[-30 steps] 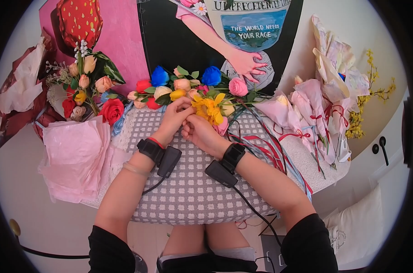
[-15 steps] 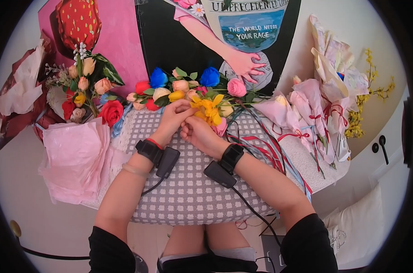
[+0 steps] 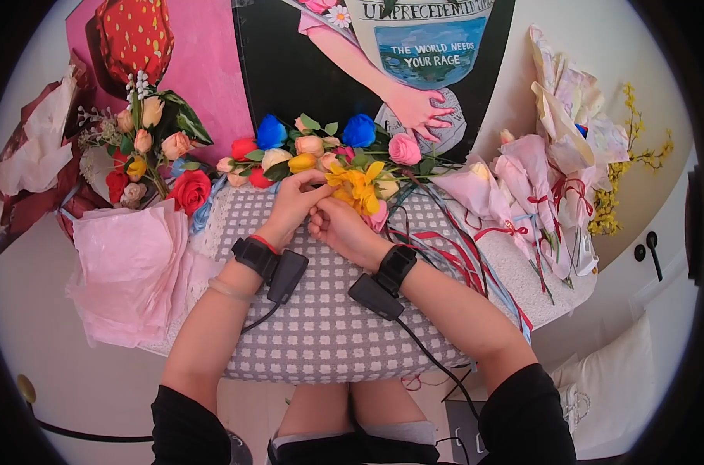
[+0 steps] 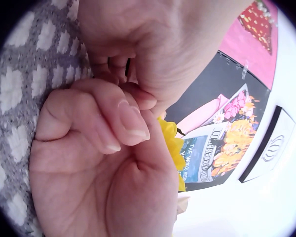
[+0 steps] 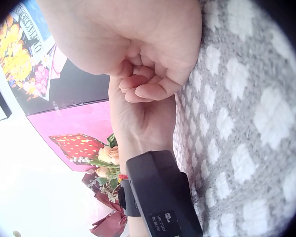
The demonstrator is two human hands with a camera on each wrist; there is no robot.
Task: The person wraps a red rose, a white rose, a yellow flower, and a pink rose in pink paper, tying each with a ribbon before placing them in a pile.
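My left hand (image 3: pixel 292 205) and right hand (image 3: pixel 349 229) meet in the middle of the table, fingertips together beside a yellow flower (image 3: pixel 357 184). Both pinch close at the flower's base; its stem is hidden by the fingers. In the left wrist view the right hand's fingers (image 4: pixel 96 111) are curled toward the palm, and yellow petals (image 4: pixel 175 147) show behind that hand. A thin dark sliver (image 4: pixel 128 66) appears between fingers there. The right wrist view has the right hand's fingertips curled in front of the left palm (image 5: pixel 148 116). A pink rose (image 3: pixel 376 217) lies just beyond the right hand.
Loose blue, red and pink roses (image 3: pixel 271 132) line the back. Pink wrapping sheets (image 3: pixel 131 256) lie left, below a mixed bouquet (image 3: pixel 154 143). Ribbons (image 3: pixel 453 252) trail at right, near several wrapped flowers (image 3: pixel 515 186). A checked cloth (image 3: pixel 305 341) covers the table.
The hands keep almost the same pose. The yellow flower's petals have shifted and turned slightly.
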